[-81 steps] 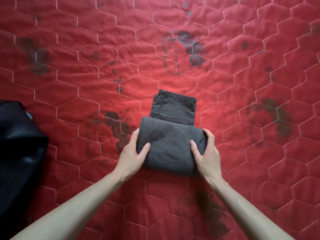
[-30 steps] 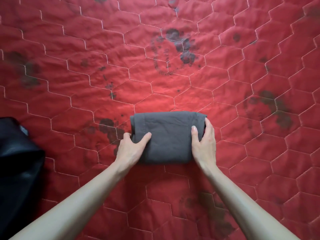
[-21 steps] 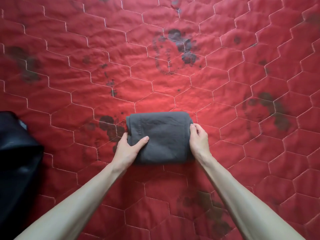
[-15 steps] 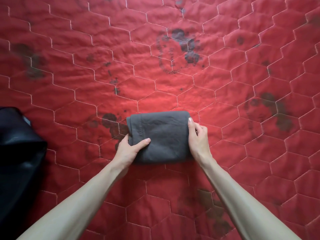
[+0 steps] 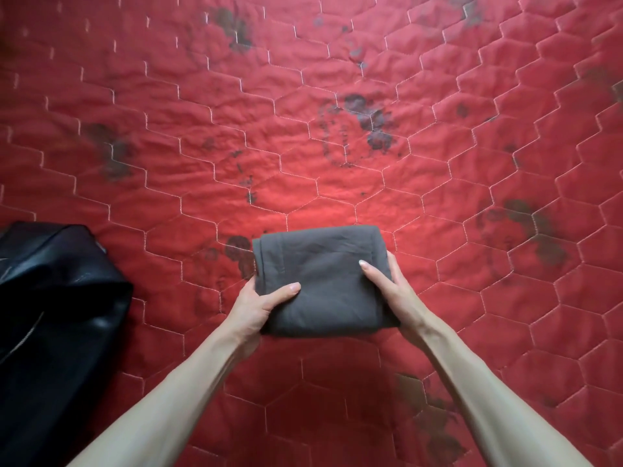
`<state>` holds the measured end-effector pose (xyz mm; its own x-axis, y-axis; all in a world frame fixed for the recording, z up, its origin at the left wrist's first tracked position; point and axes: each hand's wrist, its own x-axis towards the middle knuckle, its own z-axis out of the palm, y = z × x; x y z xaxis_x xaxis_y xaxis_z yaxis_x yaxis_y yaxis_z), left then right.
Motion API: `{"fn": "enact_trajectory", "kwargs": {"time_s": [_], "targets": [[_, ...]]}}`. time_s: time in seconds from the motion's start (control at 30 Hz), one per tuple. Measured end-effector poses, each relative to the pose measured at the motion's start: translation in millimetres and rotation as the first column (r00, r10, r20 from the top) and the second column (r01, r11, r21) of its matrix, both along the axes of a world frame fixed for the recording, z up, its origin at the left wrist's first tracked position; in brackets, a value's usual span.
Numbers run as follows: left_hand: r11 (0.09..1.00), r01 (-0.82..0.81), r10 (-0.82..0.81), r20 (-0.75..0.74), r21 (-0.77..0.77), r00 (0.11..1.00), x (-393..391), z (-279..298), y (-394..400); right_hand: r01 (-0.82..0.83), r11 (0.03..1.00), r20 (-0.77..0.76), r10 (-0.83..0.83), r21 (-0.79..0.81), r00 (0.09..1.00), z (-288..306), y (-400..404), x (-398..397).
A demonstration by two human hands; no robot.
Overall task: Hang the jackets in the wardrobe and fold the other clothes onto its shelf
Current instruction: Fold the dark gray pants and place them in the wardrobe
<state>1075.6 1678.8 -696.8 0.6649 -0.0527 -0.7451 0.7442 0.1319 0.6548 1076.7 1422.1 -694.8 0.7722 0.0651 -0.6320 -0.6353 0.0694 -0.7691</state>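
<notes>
Folded grey garment (image 5: 323, 278) sits as a compact soft rectangle over the red quilted bedspread (image 5: 303, 129), left hand (image 5: 259, 306) and right hand (image 5: 387, 288) clamped on its two ends, thumbs on top. My worry: the bundle's floppy cotton-looking cloth, so a loose grip could let the layers slide open. Black leathery jacket (image 5: 50, 315) lies crumpled at the left, well apart.

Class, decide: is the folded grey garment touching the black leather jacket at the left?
Apart. The head view shows bare red quilt between the folded grey garment and the black leather jacket.
</notes>
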Motion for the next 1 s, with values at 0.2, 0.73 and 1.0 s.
{"fn": "enact_trajectory", "kwargs": {"time_s": [0.2,0.73,1.0], "targets": [[0.997,-0.048,0.043,0.084,0.063,0.996,-6.1,68.5,12.4,-0.006,1.000,0.091,0.007,-0.009,0.996,73.5,13.1,-3.2],[0.958,-0.247,0.166,0.422,0.145,0.891,-48.3,360.0,34.1,0.064,0.994,0.329,-0.031,-0.090,0.944,377.7,50.2,-26.3],[0.941,-0.297,0.185,0.492,0.160,0.851,-72.4,461.9,59.7,0.030,0.996,0.355,0.000,-0.079,0.935,469.3,72.9,-43.1]]}}
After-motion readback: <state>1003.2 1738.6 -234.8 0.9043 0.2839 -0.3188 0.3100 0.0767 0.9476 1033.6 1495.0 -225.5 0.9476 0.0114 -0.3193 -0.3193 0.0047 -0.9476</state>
